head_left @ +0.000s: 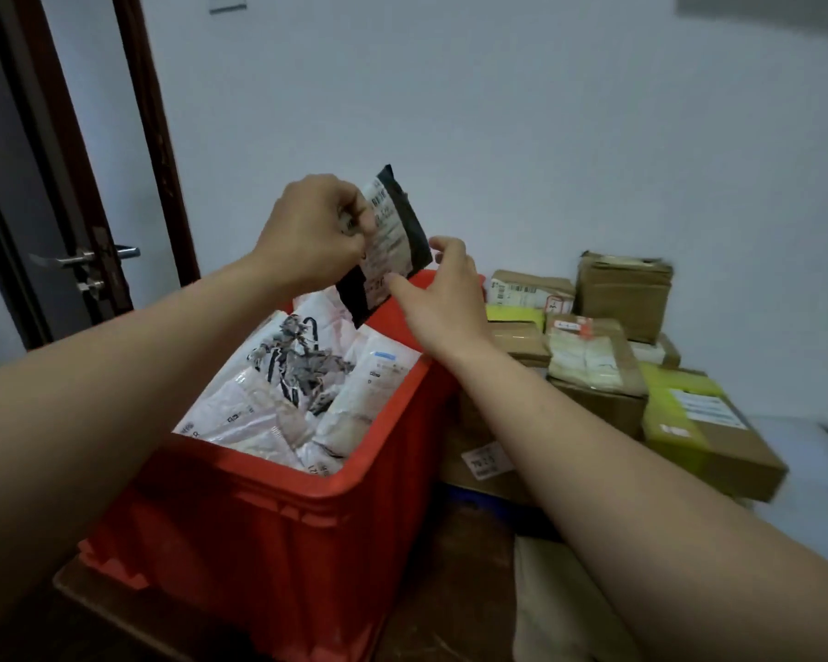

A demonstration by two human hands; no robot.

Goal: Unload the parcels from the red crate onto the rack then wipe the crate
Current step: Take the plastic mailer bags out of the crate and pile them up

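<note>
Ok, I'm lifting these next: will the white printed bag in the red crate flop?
Probably floppy: the white printed bag looks like thin, creased plastic. Likely light, lying loosely atop other parcels. Its glossy film may slip.

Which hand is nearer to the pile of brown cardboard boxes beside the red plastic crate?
Right. The right hand is at the red plastic crate's far right corner, just left of the brown cardboard boxes. The left hand, pinching a black plastic parcel, is farther left.

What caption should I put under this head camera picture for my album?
Left hand holds a black parcel above the red crate; right hand touches it.
</note>
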